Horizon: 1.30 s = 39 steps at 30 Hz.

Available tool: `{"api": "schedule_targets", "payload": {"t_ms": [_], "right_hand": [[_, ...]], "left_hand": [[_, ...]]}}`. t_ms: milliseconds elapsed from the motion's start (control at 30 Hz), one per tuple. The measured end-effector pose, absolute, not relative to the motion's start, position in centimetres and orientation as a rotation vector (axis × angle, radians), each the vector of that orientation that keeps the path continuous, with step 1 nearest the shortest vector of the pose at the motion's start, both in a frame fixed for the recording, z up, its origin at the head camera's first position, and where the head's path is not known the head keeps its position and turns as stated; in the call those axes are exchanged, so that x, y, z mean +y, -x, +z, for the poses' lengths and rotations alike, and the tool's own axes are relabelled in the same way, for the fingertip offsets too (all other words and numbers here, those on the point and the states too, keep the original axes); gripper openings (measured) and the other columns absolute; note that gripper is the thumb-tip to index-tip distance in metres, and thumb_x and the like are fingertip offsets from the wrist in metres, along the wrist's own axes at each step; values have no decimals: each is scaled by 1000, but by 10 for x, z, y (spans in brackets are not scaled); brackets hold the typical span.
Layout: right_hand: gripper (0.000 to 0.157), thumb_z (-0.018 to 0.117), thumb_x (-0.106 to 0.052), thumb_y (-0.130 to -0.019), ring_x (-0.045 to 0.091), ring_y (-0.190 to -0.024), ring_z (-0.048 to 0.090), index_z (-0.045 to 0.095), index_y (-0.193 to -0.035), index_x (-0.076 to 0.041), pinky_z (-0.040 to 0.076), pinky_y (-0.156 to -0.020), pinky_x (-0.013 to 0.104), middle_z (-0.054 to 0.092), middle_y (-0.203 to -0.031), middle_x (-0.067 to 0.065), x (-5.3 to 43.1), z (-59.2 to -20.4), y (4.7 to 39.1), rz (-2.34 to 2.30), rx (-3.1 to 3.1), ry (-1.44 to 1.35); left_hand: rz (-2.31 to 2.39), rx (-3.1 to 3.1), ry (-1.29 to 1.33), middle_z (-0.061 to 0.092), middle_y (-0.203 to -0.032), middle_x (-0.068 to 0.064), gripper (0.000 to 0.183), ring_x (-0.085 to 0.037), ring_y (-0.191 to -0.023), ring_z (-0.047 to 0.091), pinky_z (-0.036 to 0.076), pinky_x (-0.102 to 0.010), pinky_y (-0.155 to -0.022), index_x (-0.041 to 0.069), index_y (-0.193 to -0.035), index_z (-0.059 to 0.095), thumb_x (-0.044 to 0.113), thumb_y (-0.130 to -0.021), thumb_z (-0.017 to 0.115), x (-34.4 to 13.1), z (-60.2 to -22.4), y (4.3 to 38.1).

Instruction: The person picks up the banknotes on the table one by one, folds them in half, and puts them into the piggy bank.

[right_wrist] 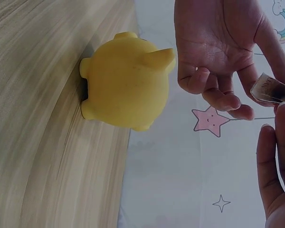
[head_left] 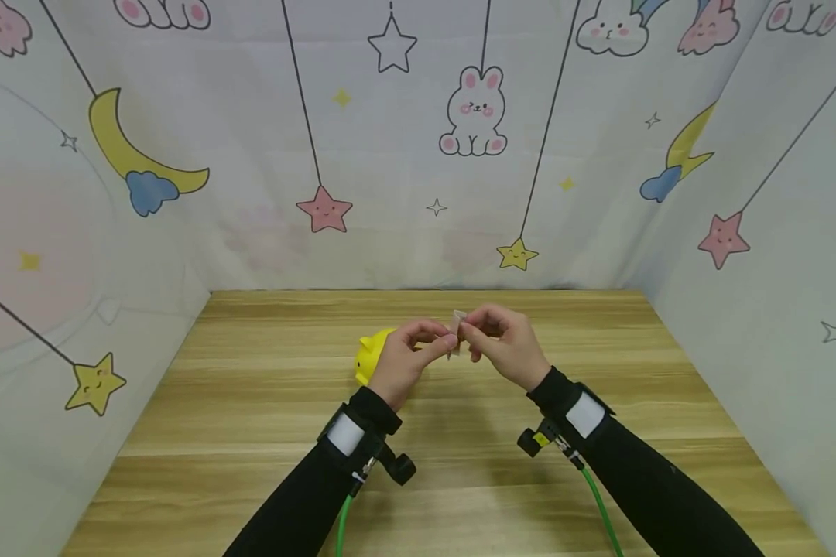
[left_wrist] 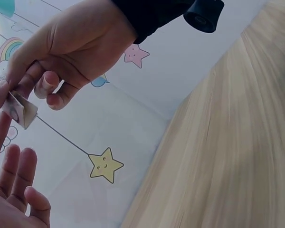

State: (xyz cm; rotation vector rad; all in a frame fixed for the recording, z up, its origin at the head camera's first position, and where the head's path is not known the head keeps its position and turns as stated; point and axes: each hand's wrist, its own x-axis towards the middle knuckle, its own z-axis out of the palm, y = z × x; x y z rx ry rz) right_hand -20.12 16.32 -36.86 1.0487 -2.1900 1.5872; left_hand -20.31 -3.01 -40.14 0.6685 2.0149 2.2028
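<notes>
Above the table, a small folded banknote (head_left: 458, 317) is held between my two hands. My left hand (head_left: 409, 357) pinches one side of it between thumb and finger. The other side is pinched by my right hand (head_left: 507, 344). In the left wrist view the folded note (left_wrist: 24, 112) shows pale, with a fold partly spread. Printed marks show on the note (right_wrist: 270, 88) in the right wrist view, where fingertips cover part of it. A yellow piggy bank (head_left: 371, 357) stands on the table behind my left hand, partly hidden by it in the head view.
The wooden table (head_left: 286, 441) reaches back to a patterned cloth wall (head_left: 390, 139), with cloth on both sides too. A green cable (head_left: 602, 510) runs from the right wrist camera, and another cable (head_left: 344, 526) from the left.
</notes>
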Motion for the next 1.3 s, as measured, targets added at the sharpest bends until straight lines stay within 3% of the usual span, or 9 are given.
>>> {"api": "schedule_targets", "payload": {"t_ms": [233,900,1100,1300], "right_hand": [[12,53,7,-91,25,-56,56,59,-98,-1,48,-56,36,59,-78,3,159,-368,200,1575,-2227,-1055],[17,52,4,-94,27,-60,57,57,-109,1,49,-60,38,61,-92,10,161,-360,205,1639,-2279,-1091],[15,53,5,-92,28,-61,56,57,-106,2,49,-59,40,60,-92,11,161,-357,208,1668,-2272,-1103],[11,54,5,-92,27,-60,56,58,-101,2,49,-59,39,60,-90,13,159,-356,208,1671,-2255,-1085]], "left_hand": [[2221,2070,-658,56,-102,-7,17,-27,-95,51,44,-40,-77,9,-95,60,23,-90,66,-32,-401,203],[2193,2101,-629,49,-110,-9,18,-25,-102,46,42,-40,-81,6,-88,61,22,-90,66,-39,-395,202],[2183,2102,-675,48,-110,-14,17,-23,-102,46,43,-41,-80,6,-88,61,22,-90,66,-39,-395,202],[2128,2203,-683,51,-106,-7,18,-21,-98,48,42,-39,-76,7,-88,62,24,-89,67,-40,-391,200]]}}
